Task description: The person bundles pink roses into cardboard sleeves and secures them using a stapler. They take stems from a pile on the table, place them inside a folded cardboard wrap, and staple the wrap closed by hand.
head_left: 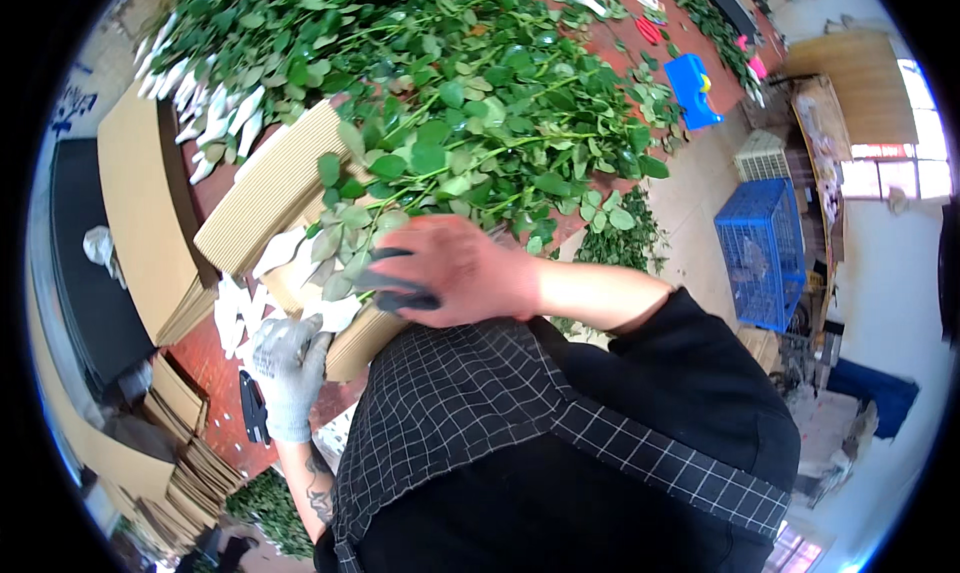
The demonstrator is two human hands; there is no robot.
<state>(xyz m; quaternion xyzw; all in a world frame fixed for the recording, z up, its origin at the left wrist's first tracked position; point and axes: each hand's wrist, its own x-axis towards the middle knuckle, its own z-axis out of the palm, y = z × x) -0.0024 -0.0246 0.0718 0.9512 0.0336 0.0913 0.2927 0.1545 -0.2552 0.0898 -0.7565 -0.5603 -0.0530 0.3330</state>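
Corrugated cardboard (270, 188) stands on a red table, curving round several flowers with white-sleeved heads (281, 252). My right hand (450, 273), in a pink glove with dark fingertips, is closed round leafy flower stems (345, 235) above the cardboard's near part (362, 345). At the left end of the bundle is my left hand (290, 363), in a grey-white glove. Its fingers are bent in beside the cardboard and white heads; what lies between them is hidden. A black stapler (253, 408) rests just left of it.
Leafy cut stems (480, 93) are heaped across the far table, with more white-sleeved heads (215, 123) at its left. Flat cardboard sheets (145, 213) stack at the left. Red-handled scissors (648, 30) and a blue tool (690, 90) lie far right. Blue crates (760, 253) stand on the floor.
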